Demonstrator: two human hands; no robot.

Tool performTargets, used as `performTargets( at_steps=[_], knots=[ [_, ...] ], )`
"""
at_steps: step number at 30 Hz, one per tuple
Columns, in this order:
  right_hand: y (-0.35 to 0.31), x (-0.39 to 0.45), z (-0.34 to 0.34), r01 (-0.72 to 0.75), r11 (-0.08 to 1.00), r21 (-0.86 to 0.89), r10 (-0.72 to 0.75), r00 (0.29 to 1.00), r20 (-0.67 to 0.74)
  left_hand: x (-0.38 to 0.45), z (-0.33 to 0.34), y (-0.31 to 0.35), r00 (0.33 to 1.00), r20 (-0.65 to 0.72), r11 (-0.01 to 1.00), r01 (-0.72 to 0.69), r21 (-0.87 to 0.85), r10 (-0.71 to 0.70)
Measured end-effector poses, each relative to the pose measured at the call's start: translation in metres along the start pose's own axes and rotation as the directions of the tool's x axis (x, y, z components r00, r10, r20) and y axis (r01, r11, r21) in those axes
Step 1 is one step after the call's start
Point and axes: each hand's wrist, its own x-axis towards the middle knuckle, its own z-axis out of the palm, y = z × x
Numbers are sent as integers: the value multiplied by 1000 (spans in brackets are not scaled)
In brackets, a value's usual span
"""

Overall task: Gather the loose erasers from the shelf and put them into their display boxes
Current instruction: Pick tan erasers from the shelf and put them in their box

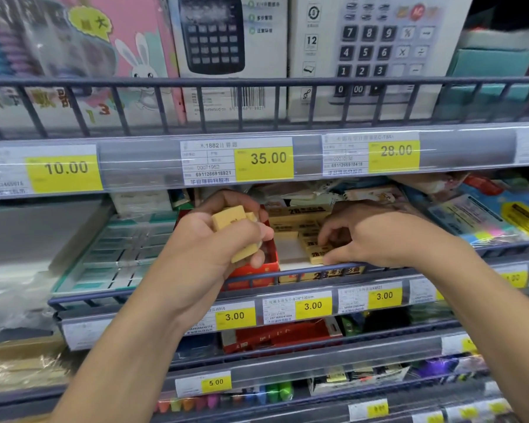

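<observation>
The left hand (223,236) is holding a small stack of pale yellow rectangular erasers (235,222), its fingers curled round them, just left of the yellow cardboard display box (321,274) and above a red cardboard box (257,268) touching that box's left side. The right hand (376,236) is reaching into the yellow box, its fingers (326,239) pinching a yellow eraser printed 2B (313,250) lying inside, behind the grey wire shelf rail (165,296).

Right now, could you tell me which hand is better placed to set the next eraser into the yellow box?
Left hand: it already grips loose erasers beside the yellow box.
</observation>
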Motion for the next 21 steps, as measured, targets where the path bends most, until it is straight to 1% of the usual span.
performTargets(
  at_steps=[6,7,8,9,10,12,13,14,15,17,18,21],
  knots=[
    [-3,-3,-4,-15,999,-51,15,1000,14,3,4,-5,999,18,995,49,-84,-48],
    [-5,-7,-7,-26,999,-40,26,1000,-3,3,4,-6,998,13,993,60,-101,-58],
    [-9,-11,-11,-27,1000,7,27,998,-50,3,5,-6,997,4,991,71,-114,-71],
    [-14,-15,-12,-3,995,99,15,992,-122,4,6,-7,997,-9,989,80,-125,-82],
    [-20,-19,-11,54,971,232,-6,979,-204,4,7,-7,996,-23,987,86,-133,-90],
    [-41,-25,-8,231,842,488,-64,940,-336,4,12,-8,994,-48,987,93,-129,-100],
    [-52,-27,-3,307,781,544,-103,923,-372,5,14,-9,993,-56,989,96,-116,-103],
    [-62,-30,2,369,757,539,-154,903,-401,5,16,-9,993,-55,990,99,-104,-105],
    [-69,-30,7,405,769,495,-199,887,-417,4,18,-10,993,-47,990,101,-97,-105],
    [-78,-30,13,404,825,394,-228,877,-422,4,20,-11,994,-38,991,103,-86,-107],
    [-80,-29,15,400,838,371,-231,876,-423,4,20,-11,993,-44,991,105,-78,-109],
    [-82,-27,15,407,835,370,-232,870,-435,3,20,-12,991,-61,992,117,-53,-120]
  ],
)
